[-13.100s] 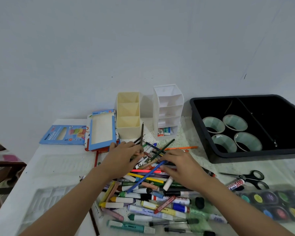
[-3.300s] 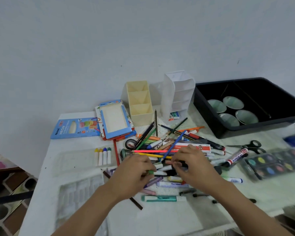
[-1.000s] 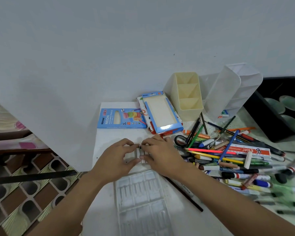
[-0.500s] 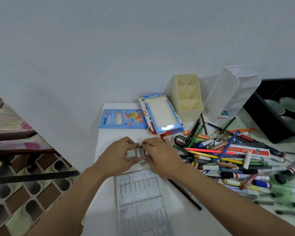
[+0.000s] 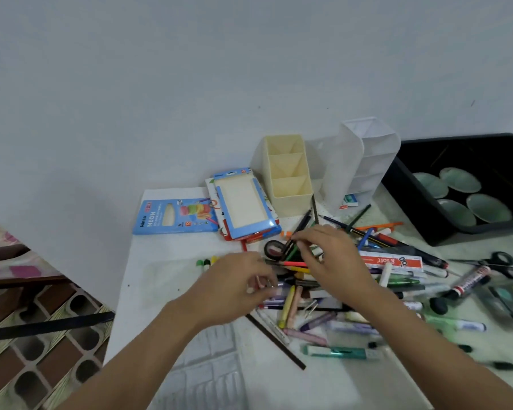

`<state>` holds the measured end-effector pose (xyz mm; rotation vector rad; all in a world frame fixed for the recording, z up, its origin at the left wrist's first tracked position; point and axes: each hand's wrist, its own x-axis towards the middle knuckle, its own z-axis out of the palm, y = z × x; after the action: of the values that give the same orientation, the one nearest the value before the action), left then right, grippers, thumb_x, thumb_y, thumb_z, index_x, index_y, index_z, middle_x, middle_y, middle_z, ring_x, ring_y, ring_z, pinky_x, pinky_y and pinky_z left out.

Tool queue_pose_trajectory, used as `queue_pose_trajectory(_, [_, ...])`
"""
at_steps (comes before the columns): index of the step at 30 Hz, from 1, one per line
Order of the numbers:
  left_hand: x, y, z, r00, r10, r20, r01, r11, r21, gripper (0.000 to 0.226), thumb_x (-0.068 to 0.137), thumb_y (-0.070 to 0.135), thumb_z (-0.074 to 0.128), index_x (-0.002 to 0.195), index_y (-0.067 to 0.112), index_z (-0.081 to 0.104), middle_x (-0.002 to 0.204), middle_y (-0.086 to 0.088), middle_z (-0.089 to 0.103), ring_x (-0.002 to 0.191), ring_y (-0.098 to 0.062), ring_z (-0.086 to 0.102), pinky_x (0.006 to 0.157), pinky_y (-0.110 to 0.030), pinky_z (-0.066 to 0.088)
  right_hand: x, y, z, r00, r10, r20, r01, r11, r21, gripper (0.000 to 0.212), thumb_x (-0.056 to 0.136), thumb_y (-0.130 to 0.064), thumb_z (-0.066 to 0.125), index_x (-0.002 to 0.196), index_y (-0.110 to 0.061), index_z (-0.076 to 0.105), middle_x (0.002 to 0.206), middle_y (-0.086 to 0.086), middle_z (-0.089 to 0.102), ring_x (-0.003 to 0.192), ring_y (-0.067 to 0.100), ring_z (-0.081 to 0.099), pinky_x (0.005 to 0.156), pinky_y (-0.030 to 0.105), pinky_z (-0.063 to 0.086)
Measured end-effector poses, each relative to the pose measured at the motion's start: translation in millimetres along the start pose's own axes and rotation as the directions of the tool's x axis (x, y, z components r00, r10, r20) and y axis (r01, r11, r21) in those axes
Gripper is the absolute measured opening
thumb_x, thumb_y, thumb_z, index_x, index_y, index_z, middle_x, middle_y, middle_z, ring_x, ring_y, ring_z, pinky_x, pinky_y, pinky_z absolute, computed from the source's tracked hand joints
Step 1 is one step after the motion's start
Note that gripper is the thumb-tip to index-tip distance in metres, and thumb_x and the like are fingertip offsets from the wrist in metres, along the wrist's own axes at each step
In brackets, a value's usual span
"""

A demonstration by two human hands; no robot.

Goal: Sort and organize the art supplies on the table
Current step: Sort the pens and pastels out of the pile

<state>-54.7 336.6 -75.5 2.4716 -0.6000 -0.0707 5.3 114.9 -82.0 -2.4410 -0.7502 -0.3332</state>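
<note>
A heap of pens, pencils, markers and crayons (image 5: 332,294) covers the white table (image 5: 166,250). My left hand (image 5: 234,288) hovers at the heap's left edge with its fingers curled. A pale stick shows at the fingertips, too blurred to tell whether it is held. Further back, my right hand (image 5: 329,261) pinches thumb and forefinger on a dark pencil (image 5: 301,224) beside a black tape roll (image 5: 274,250). A clear crayon tray (image 5: 172,276) with a few crayons (image 5: 206,262) lies to the left.
A cream organizer (image 5: 288,173) and a white organizer (image 5: 362,161) stand at the back. To their right is a black bin (image 5: 427,226) of tape rolls. Blue boxes (image 5: 175,216) lie back left, scissors (image 5: 498,261) and a paint palette (image 5: 510,297) right, another clear tray (image 5: 208,365) near me.
Both hands have left the clear crayon tray and moved right to the heap. The camera view has swung right with them.
</note>
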Motion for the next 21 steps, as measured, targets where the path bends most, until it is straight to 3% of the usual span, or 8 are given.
queue_pose_trajectory(3, [22,22,35,0.999,0.038,0.03,-0.04,0.998,0.044,0.018,0.09,0.043,0.067,0.103,0.032,0.074,0.094,0.013,0.06,0.079,-0.001,0.054,0.075,-0.033,0.05,4,36,-17,0.994,0.048,0.101,-0.038,0.994,-0.104,0.019,0.091,-0.009,0.063,0.101,-0.02,0.075,0.096,-0.004,0.072,0.091,0.022,0.06,0.077,0.047,0.052])
queue_pose_trajectory(10, [47,40,63,0.999,-0.008,-0.032,0.015,0.973,0.229,0.025,0.088,0.047,0.068,0.109,0.035,0.071,0.103,0.014,0.06,0.099,-0.008,0.057,0.088,-0.03,0.042,19,62,-26,0.898,0.044,0.439,0.064,0.971,-0.229,0.029,0.097,-0.023,0.056,0.122,-0.032,0.066,0.113,-0.004,0.056,0.113,0.022,0.043,0.093,0.046,0.041])
queue_pose_trajectory(14, [46,40,69,1.0,-0.008,-0.023,0.014,0.959,0.284,0.017,0.086,0.039,0.071,0.102,0.034,0.073,0.099,0.012,0.06,0.093,-0.011,0.06,0.078,-0.033,0.041,22,68,-25,0.851,-0.005,0.525,0.138,0.967,-0.214,0.023,0.1,-0.026,0.052,0.118,-0.033,0.065,0.103,-0.006,0.044,0.112,0.023,0.039,0.089,0.047,0.036])
queue_pose_trajectory(16, [43,40,71,1.0,-0.012,-0.009,0.014,0.954,0.3,0.016,0.085,0.038,0.071,0.101,0.034,0.072,0.098,0.013,0.059,0.091,-0.01,0.061,0.075,-0.031,0.037,25,71,-26,0.835,-0.017,0.55,0.148,0.97,-0.194,0.024,0.1,-0.028,0.052,0.12,-0.033,0.064,0.107,-0.004,0.048,0.114,0.023,0.04,0.09,0.048,0.035])
queue_pose_trajectory(21, [39,46,66,0.999,-0.044,-0.011,0.045,0.987,0.153,0.019,0.094,0.039,0.062,0.109,0.03,0.069,0.106,0.014,0.057,0.095,-0.003,0.055,0.083,-0.023,0.044,33,74,-30,0.804,-0.061,0.592,0.194,0.967,-0.165,0.023,0.1,-0.032,0.055,0.122,-0.036,0.062,0.117,-0.005,0.052,0.118,0.02,0.041,0.092,0.045,0.032])
